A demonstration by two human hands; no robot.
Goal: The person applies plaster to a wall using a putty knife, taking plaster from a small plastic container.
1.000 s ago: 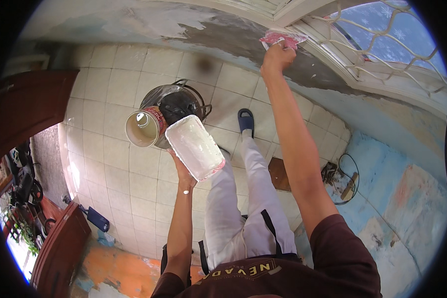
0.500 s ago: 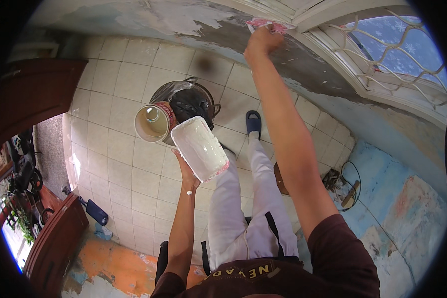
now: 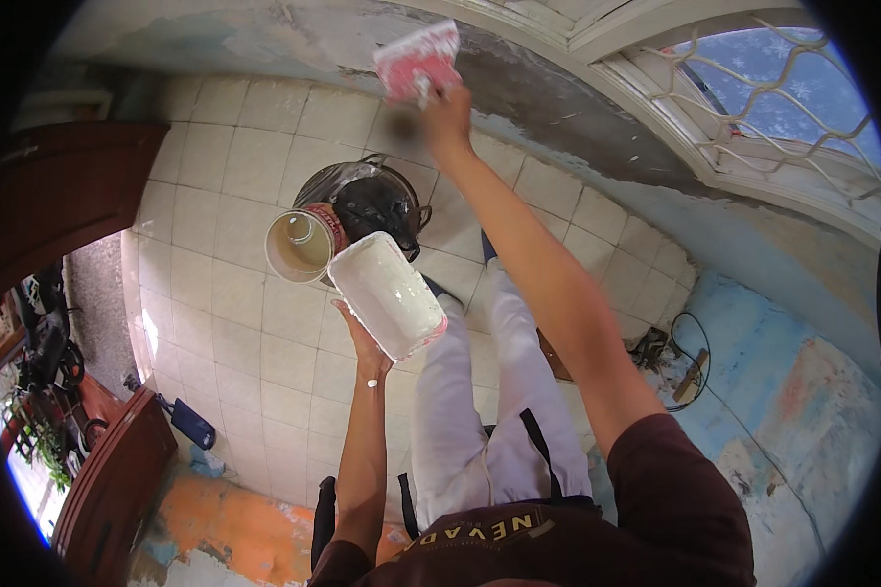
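My left hand (image 3: pixel 362 338) is closed under and along the side of a white rectangular plastic tub (image 3: pixel 387 293) smeared with white paste, its rim marked red near one corner. My right hand (image 3: pixel 445 122), raised near the wall, grips a wide red scraper (image 3: pixel 416 61) with white paste along its edge. Behind the scraper, the lower wall (image 3: pixel 529 137) has gray and white patches. Just beyond the tub, an open cream bucket (image 3: pixel 289 249) stands beside a round dark basin (image 3: pixel 318 186) with black plastic in it.
A white window with a wavy grille (image 3: pixel 773 108) is at upper right. Wooden door leaves (image 3: pixel 78 196) flank an opening at left, with a motorcycle (image 3: pixel 44 342) outside. A coiled black cable (image 3: pixel 700 357) and debris lie on the tiled floor (image 3: pixel 225 323) at right, by a peeling blue wall (image 3: pixel 793 430).
My right hand has moved left, away from beside the window frame, and the scraper's red face now shows fully. The tub has shifted only slightly.
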